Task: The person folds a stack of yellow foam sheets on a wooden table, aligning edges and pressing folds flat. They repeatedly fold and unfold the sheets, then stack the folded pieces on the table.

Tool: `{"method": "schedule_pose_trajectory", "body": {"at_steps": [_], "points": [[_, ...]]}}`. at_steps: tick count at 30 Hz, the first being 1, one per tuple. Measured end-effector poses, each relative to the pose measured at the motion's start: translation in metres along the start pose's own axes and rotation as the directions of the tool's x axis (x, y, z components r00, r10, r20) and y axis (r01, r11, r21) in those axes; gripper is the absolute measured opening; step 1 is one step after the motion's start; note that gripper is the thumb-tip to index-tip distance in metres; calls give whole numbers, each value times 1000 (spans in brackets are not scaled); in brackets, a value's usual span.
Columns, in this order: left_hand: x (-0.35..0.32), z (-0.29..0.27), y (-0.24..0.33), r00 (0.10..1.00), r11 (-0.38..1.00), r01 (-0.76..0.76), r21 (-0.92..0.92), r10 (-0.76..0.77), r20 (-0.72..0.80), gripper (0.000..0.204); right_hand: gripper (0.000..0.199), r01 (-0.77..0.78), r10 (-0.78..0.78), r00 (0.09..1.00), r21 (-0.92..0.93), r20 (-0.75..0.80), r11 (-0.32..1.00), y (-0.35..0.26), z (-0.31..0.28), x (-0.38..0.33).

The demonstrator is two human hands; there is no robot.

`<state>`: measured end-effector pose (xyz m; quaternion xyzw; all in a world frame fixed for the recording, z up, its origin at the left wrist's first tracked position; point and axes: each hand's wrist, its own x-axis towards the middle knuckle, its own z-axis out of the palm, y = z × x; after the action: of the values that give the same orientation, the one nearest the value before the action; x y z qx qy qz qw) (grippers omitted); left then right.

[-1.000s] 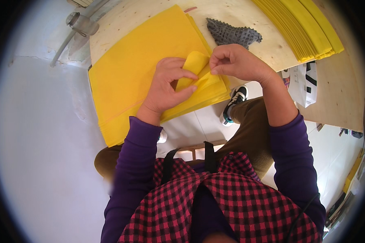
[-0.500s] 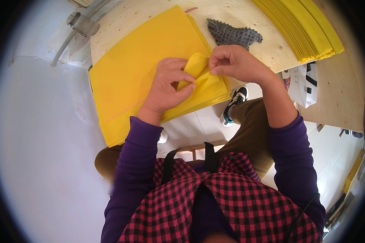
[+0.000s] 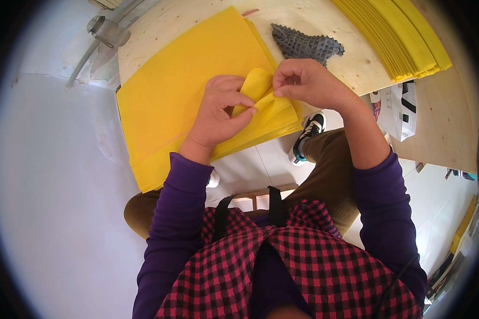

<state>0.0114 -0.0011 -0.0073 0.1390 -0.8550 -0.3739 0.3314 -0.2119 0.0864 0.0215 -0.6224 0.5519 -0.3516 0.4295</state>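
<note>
A stack of flat yellow sheets (image 3: 175,90), fabric-like or paper-like, lies on the wooden table at the left. Its near right corner is lifted into a curled flap (image 3: 257,84). My left hand (image 3: 221,111) pinches the flap's edge between thumb and forefinger, its other fingers curled above the stack. Just to the right, my right hand (image 3: 308,85) has thumb and forefinger closed on the same yellow sheet's edge. How many layers lie between the fingertips is hidden.
A grey textured cloth (image 3: 306,45) lies crumpled beyond my right hand. More folded yellow sheets (image 3: 394,40) are piled at the far right of the wooden table (image 3: 356,72). A white printed bag (image 3: 399,114) hangs or stands by the table's edge. A white wall (image 3: 64,175) borders the left.
Almost nothing differs. Both hands keep their pinch on the yellow sheet, with only a very slight shift of the fingers.
</note>
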Motion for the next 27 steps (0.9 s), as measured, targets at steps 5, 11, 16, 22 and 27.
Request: {"method": "schedule_pose_trajectory", "body": {"at_steps": [5, 11, 16, 22, 27], "points": [[-1, 0, -1, 1000, 1000, -11, 14, 11, -18, 11, 8, -99, 107, 993, 169, -40, 981, -8, 4, -4], [-2, -1, -1, 1000, 1000, -4, 9, 4, -12, 11, 10, -99, 141, 983, 313, -116, 945, -8, 13, -8], [0, 0, 0, 999, 1000, -28, 2, 28, -25, 10, 17, -150, 195, 972, 288, -134, 946, -5, 13, -13], [0, -1, 2, 999, 999, -37, 3, 37, -40, 10, 24, -158, 248, 936, 334, -250, 929, -7, 23, -23], [-1, -2, 0, 998, 998, -50, 36, 51, -30, 10, 31, -124, 253, 910, 366, -329, 922, -9, 34, -30]]}}
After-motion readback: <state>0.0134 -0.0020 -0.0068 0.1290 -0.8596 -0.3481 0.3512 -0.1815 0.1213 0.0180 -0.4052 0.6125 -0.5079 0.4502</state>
